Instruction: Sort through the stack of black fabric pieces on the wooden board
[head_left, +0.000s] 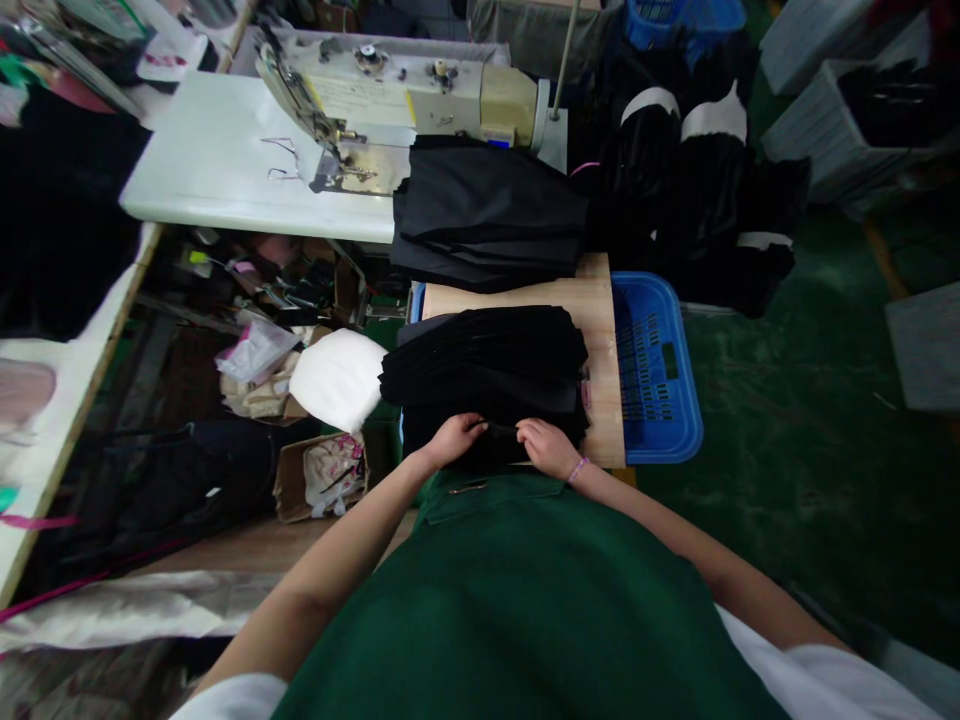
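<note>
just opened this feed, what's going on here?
A person in a green apron stands at a wooden board, both hands on the near edge of a stack of black fabric pieces. The left hand and right hand pinch the edge between them. A second black stack lies beside the sewing machine; a blue basket sits to the right.

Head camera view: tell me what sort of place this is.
Most likely a garment sewing workshop: an industrial sewing machine on a white table, stacks of black fabric pieces under both hands, and a blue plastic basket.
</note>
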